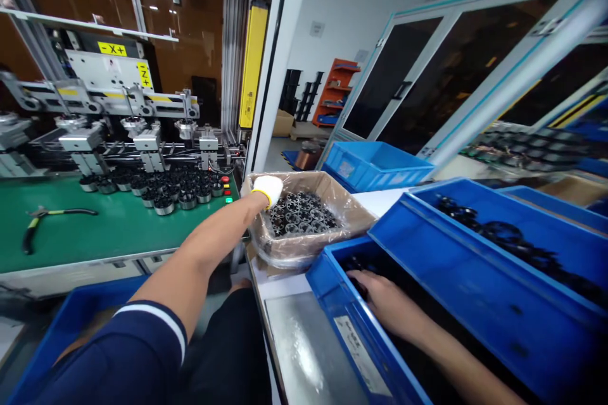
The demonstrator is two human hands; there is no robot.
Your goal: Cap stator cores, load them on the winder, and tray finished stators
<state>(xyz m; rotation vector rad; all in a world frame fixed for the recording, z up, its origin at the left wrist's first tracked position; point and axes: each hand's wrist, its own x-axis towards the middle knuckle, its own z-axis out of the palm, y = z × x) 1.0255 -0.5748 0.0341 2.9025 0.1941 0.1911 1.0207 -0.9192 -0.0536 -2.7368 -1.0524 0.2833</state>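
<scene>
My left hand, in a white glove with a yellow cuff, reaches over the left side of a cardboard box lined with clear plastic. Rows of round black-and-silver parts lie inside, close to the glove. Its fingers are blurred and turned away, so their grip does not show. Inside the front blue bin, my bare right hand has its fingers curled at the near end. Something dark lies at those fingertips, too shadowed to name.
Left, a green bench holds pliers and several round metal-rimmed parts below a machine fixture. A larger blue bin with black parts stands right. Behind the box is a light-blue crate.
</scene>
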